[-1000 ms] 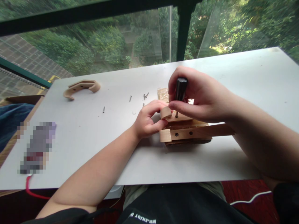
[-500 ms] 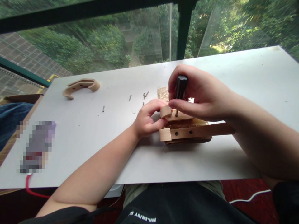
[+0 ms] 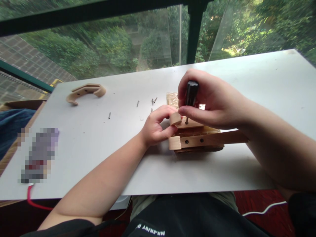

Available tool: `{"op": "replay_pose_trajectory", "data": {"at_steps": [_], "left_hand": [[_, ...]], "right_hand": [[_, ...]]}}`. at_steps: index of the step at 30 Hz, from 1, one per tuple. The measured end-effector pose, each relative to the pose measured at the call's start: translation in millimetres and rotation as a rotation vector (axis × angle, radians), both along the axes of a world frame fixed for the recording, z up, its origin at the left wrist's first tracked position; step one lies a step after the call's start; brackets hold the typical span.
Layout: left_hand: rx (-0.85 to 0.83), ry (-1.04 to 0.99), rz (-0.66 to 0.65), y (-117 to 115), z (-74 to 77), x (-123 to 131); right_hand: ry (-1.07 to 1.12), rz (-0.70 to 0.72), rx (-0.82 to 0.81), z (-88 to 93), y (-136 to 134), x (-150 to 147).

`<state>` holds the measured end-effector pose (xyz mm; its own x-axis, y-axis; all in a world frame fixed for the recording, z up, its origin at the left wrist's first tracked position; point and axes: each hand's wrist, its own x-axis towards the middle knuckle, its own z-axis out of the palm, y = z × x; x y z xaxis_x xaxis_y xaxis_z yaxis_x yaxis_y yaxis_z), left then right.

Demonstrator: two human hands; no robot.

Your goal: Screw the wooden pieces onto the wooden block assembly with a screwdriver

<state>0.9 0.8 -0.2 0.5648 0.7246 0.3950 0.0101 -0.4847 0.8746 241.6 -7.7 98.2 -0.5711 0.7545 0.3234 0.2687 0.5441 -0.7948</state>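
Note:
A small wooden assembly (image 3: 197,140) of stacked light-wood strips lies on the white board (image 3: 153,158) near its front edge. My right hand (image 3: 212,102) is closed round a black-handled screwdriver (image 3: 191,93), held upright with its tip in the top strip. My left hand (image 3: 158,126) pinches the rounded left end of that top wooden strip (image 3: 175,118) between thumb and fingers. Two dark holes show in the front strip.
Several loose screws (image 3: 148,103) lie on the board behind my left hand. A curved wooden piece (image 3: 85,92) sits at the far left. A blurred object (image 3: 39,154) with a red cord rests at the left edge. Glass and greenery lie beyond the board.

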Motion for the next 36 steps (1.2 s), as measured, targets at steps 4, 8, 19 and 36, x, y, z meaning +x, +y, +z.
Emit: {"op": "replay_pose_trajectory", "data": {"at_steps": [4, 8, 19, 36], "left_hand": [[0.001, -0.001, -0.002, 1.1, 0.1, -0.1], [0.015, -0.001, -0.003, 1.5, -0.3, -0.6], [0.019, -0.002, -0.002, 2.0, -0.3, -0.5], [0.034, -0.005, -0.004, 0.6, -0.5, -0.4]], "right_hand": [[0.026, 0.001, 0.025, -2.6, 0.4, -0.6], [0.018, 0.003, 0.024, -2.8, 0.8, -0.4], [0.023, 0.004, 0.026, -2.4, 1.0, -0.4], [0.015, -0.004, 0.010, -0.5, 0.6, -0.7]]}}
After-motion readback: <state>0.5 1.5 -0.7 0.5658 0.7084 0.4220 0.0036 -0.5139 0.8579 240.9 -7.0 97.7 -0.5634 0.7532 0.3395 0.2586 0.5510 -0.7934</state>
